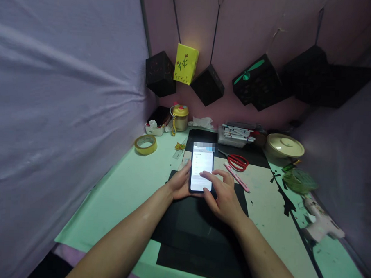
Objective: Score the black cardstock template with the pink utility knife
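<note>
The person's left hand (180, 182) holds a phone (199, 162) upright above the middle of the worktable (118, 193), gripping it from the side and below. The right hand (224, 194) grips nothing; its fingers are loosely spread, forefinger and thumb over the lit screen, hiding part of it. Beneath lie black sheets (194, 229), partly covered by the hands and forearms. Just right of the phone, red-handled scissors (238, 162) and a pink cutter (236, 177) rest close together on a pale board (271, 216), with dark scraps farther right. A tape roll (146, 152) sits to the left, a yellow-lidded container (180, 119) and a tissue box (155, 130) behind. White pens (239, 133) fill a clear tray (231, 143) at the back, near a lidded bowl (285, 145). A pale glue gun (321, 225) crowds the right edge. A yellow box (185, 64) and black boxes (208, 86) hang above, clear of the hands.
</note>
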### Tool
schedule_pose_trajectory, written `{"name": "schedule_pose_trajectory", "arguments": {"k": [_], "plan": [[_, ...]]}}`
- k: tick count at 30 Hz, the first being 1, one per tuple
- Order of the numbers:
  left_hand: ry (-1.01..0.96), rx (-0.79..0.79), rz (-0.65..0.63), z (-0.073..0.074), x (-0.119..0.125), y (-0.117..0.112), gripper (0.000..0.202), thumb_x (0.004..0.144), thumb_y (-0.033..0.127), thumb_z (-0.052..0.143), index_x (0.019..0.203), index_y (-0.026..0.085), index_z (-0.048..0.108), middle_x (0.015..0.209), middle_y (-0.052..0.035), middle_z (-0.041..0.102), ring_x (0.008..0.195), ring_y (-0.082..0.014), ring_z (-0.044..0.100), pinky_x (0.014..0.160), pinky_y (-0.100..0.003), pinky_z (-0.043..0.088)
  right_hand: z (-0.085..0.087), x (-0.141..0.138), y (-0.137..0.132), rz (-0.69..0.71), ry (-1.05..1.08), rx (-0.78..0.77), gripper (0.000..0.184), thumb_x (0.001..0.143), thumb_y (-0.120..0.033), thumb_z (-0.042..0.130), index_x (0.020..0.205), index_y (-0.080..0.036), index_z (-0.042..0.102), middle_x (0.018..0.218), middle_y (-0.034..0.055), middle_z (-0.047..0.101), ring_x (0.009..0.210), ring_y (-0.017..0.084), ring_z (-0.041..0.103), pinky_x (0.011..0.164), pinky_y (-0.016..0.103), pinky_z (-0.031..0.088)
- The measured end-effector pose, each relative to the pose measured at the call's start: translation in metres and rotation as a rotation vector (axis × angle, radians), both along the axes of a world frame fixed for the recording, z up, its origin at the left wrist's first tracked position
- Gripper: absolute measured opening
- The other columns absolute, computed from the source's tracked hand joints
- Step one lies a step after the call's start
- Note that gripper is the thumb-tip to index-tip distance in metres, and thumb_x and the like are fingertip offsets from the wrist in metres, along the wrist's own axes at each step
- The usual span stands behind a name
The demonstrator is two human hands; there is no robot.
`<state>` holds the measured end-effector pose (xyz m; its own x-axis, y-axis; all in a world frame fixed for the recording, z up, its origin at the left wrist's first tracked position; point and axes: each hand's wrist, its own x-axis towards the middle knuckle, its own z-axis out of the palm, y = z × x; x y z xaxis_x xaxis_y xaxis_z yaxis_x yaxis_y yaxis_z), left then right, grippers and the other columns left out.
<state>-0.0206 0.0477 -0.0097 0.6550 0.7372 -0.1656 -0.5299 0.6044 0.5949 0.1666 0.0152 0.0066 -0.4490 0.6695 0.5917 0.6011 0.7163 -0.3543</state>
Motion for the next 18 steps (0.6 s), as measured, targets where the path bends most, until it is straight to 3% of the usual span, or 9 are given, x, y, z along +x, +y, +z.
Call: {"name": "schedule_pose_trajectory", "arguments": {"k": [18], "plan": [[-0.007, 0.001, -0.031, -0.004, -0.0019, 0.0002, 0.067, 0.096, 0.064, 0.024, 0.144, 0.02, 0.041, 0.128, -0.016, 0.061, 0.11, -0.0313, 0.061, 0.082, -0.044, 0.05, -0.0015, -0.0005, 0.0024, -0.06, -0.04, 0.011, 0.041, 0.089, -0.025, 0.052, 0.13, -0.016, 0.052, 0.116, 0.0138, 0.06, 0.117, 0.029, 0.046, 0.103, 0.052, 0.033]]}}
